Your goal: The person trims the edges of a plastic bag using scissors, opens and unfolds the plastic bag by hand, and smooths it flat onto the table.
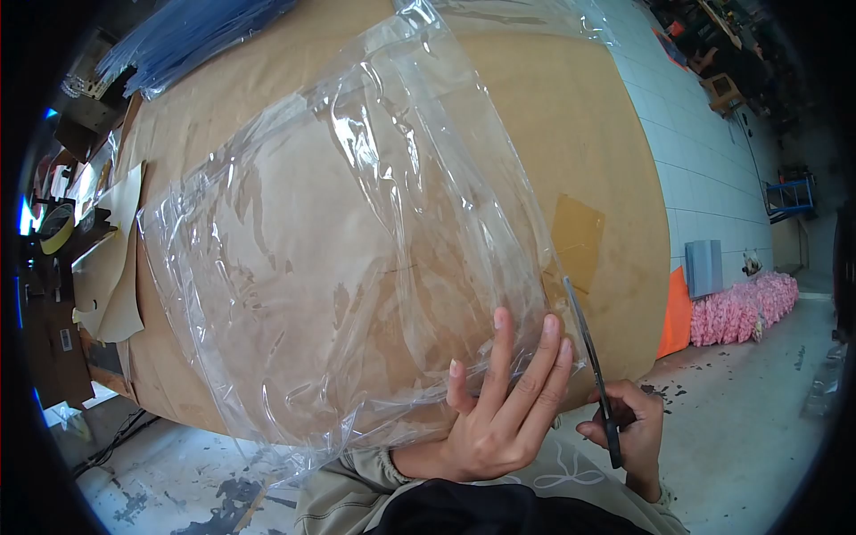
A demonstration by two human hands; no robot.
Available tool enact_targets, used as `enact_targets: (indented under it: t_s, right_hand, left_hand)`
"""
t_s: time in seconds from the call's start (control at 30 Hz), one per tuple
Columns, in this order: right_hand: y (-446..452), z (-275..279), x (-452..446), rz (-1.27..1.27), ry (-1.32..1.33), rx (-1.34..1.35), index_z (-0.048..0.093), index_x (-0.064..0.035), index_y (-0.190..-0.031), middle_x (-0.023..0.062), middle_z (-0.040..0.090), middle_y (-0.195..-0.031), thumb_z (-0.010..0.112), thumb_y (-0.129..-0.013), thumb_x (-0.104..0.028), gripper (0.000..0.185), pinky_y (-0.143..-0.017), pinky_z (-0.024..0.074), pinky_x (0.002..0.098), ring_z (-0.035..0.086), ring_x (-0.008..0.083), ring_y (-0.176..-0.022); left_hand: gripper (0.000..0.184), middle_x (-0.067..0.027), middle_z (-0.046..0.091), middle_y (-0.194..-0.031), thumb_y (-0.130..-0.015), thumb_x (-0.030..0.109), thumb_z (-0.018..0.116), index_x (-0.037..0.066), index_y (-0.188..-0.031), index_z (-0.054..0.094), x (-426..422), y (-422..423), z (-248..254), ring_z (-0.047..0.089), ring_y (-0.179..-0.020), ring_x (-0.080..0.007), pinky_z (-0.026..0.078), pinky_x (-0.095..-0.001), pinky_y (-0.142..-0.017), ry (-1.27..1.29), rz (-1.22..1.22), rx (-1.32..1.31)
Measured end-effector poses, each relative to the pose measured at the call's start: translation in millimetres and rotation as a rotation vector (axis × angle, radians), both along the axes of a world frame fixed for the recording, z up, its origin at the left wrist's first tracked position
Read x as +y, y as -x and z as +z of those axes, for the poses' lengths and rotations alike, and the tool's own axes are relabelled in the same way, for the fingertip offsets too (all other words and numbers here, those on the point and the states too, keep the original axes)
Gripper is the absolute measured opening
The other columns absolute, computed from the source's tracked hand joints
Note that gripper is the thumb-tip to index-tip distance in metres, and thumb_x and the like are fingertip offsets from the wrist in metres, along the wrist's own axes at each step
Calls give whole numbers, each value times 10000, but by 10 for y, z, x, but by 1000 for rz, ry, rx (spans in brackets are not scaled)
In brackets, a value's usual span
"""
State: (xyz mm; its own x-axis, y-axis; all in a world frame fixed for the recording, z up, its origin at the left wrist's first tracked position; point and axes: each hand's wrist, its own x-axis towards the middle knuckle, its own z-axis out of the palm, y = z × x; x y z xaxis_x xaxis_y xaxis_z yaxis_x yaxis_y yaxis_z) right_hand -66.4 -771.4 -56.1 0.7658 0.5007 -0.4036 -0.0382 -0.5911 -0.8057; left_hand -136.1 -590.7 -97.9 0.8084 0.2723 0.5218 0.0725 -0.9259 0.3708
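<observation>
Within the right hand [639, 417], scissors [594, 366] sit partly hidden.

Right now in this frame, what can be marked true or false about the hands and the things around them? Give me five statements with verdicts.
1. The left hand rests on the clear plastic with its fingers spread. True.
2. The right hand is empty. False: it holds a dark long-bladed tool.
3. A blue bundle lies at the far left of the table. True.
4. The pink bundle lies on the table. False: it is on the floor.
5. The table's surface is bright green. False: it is brown.
</observation>
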Motion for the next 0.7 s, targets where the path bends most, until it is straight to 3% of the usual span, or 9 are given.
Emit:
enact_targets:
  t_s: [0.07,0.13,0.23,0.33,0.53,0.6,0.7]
  right_hand:
    - [-34,28,3,-27,-7,-2,612,1,-960,-1,587,-658,844,-656,-115,400,-487,392,176,524,22,-557]
    - [-97,47,-53,-84,-20,-26,599,-2,-989,5,592,-665,825,-671,-85,398,-479,388,181,534,26,-555]
    - [-287,134,35,-121,116,-286,575,-13,-1036,30,611,-709,785,-687,-30,408,-515,433,197,572,41,-603]
    - [-522,39,278,-95,-84,-526,563,-26,-1078,80,629,-774,758,-704,-11,423,-574,485,252,620,127,-644]
    - [-777,234,883,583,408,-1286,546,10,-1095,175,585,-1037,710,-748,-37,387,-684,505,345,607,295,-859]
    - [-773,340,1068,623,325,-1280,556,15,-1066,168,567,-1049,700,-756,-43,347,-707,503,344,596,281,-890]
    - [-797,385,1134,673,82,-867,572,14,-1004,149,555,-1013,686,-768,-44,269,-733,494,349,593,272,-861]
  left_hand:
    - [336,-85,651,-1152,-774,138,601,24,-1085,656,-14,8,4,486,-1176,-494,-54,-559,-1099,47,-10,-1]
    - [337,-86,651,-1152,-774,133,603,21,-1088,653,-9,14,-8,472,-1185,-502,-64,-566,-1095,38,-6,-7]
    - [346,-90,644,-1164,-770,129,609,14,-1094,646,-14,28,-13,437,-1204,-523,-69,-591,-1086,55,-4,-5]
    - [355,-96,634,-1182,-765,128,615,13,-1099,640,-23,127,42,395,-1220,-552,-57,-628,-1071,129,-9,38]
    - [365,-98,628,-1193,-761,154,628,33,-1105,642,-28,275,11,357,-1219,-590,-23,-676,-1049,70,5,97]
    - [370,-87,631,-1189,-753,160,634,47,-1105,646,-28,243,-18,359,-1218,-590,-2,-685,-1046,27,29,73]
    - [369,-64,636,-1183,-739,162,638,71,-1096,657,-62,202,-47,376,-1212,-582,47,-696,-1042,-8,73,36]
